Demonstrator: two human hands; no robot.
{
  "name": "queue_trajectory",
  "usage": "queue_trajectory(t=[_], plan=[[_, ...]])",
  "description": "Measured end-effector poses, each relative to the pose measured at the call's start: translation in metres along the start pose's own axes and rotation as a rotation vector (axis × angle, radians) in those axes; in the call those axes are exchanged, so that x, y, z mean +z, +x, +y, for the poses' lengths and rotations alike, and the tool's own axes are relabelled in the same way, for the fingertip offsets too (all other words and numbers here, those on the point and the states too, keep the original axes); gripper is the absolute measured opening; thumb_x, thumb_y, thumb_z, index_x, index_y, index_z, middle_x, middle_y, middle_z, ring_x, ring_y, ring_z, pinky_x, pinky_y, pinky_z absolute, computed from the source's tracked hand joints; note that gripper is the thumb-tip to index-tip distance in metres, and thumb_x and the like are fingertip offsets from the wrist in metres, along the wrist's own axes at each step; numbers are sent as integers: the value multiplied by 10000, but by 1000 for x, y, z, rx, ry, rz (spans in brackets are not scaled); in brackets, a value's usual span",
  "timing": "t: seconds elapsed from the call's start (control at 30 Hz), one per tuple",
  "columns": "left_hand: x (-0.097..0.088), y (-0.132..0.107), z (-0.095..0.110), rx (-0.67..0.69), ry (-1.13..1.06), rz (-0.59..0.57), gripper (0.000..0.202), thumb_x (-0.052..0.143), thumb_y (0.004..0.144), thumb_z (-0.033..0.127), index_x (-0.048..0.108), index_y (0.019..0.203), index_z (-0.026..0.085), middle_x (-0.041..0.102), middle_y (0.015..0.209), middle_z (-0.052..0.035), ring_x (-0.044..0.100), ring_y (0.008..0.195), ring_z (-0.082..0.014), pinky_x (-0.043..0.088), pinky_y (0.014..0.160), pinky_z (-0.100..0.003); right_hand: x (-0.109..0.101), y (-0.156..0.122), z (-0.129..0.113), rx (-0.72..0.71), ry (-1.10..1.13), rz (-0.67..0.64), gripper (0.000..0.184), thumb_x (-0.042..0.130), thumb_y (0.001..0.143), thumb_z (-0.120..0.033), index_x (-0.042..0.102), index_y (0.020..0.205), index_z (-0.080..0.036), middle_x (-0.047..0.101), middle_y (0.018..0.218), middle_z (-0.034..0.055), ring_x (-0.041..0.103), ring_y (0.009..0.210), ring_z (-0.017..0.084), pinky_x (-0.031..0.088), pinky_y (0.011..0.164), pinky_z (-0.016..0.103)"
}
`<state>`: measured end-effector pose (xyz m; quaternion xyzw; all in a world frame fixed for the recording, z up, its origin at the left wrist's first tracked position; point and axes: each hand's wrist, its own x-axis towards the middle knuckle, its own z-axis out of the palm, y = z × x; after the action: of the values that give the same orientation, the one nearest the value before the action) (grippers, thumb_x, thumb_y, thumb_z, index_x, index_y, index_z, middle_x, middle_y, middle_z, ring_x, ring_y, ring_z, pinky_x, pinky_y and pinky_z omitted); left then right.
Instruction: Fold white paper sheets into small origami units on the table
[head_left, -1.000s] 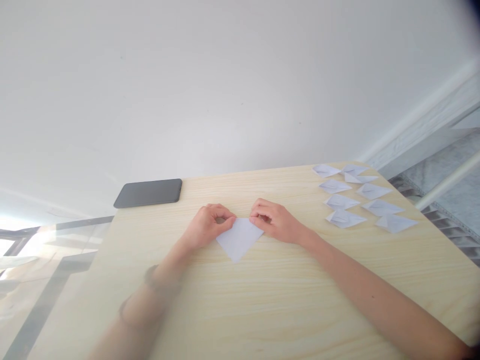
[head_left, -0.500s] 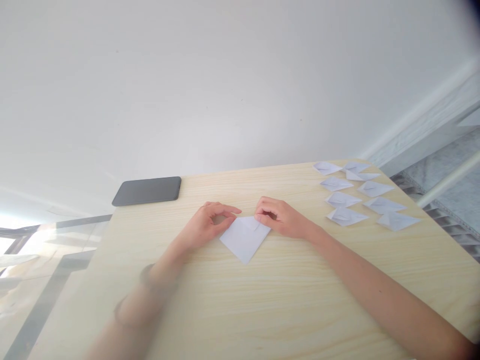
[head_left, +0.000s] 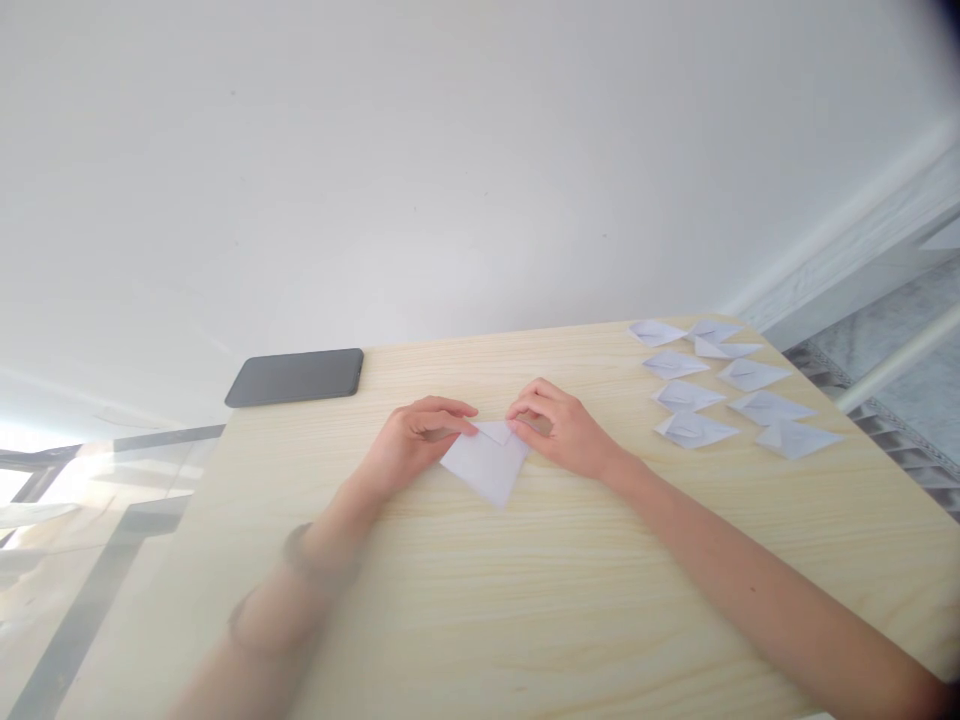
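Observation:
A white sheet of paper (head_left: 487, 465) lies folded into a triangle on the light wooden table (head_left: 525, 600), its point towards me. My left hand (head_left: 411, 442) rests on the paper's upper left edge, fingers curled and pressing it down. My right hand (head_left: 559, 425) pinches the top right corner, where a small flap is folded over. Both hands touch the paper near its top edge.
A dark phone (head_left: 295, 377) lies flat at the table's far left corner. Several folded white paper pieces (head_left: 731, 390) are laid out in rows at the far right. A white wall stands behind the table; floor shows past the right edge.
A small flap has appeared folded over at the paper's top corner. My right hand has shifted slightly up and the paper has turned a little under both hands.

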<state>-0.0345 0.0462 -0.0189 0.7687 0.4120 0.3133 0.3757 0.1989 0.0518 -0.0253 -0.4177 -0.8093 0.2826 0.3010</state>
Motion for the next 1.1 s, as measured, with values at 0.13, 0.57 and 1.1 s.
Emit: queue_trajectory(t=[0.13,0.57,1.1], plan=[[-3,0,-3,177,193,15,170,523,819,176,674,890,211,658,1001,-49,589,920,-162,472,787,-295,-2,-1,-1,-27,-33,70,147,524,801,-221,604,924,-212,532,930,46,533,873,154,453,781,299],[3,-2,8,299,730,-5,217,464,868,229,609,1027,202,617,999,-68,529,975,-198,430,812,-350,-3,-4,-7,-311,-283,4,148,542,820,-319,662,854,-240,635,888,24,500,851,164,353,796,340],[27,-9,24,303,835,20,231,396,880,185,560,1036,141,610,908,-93,548,979,-220,473,792,-365,4,2,-2,108,-160,118,168,479,840,-310,569,761,-192,559,820,34,532,802,156,413,750,304]])
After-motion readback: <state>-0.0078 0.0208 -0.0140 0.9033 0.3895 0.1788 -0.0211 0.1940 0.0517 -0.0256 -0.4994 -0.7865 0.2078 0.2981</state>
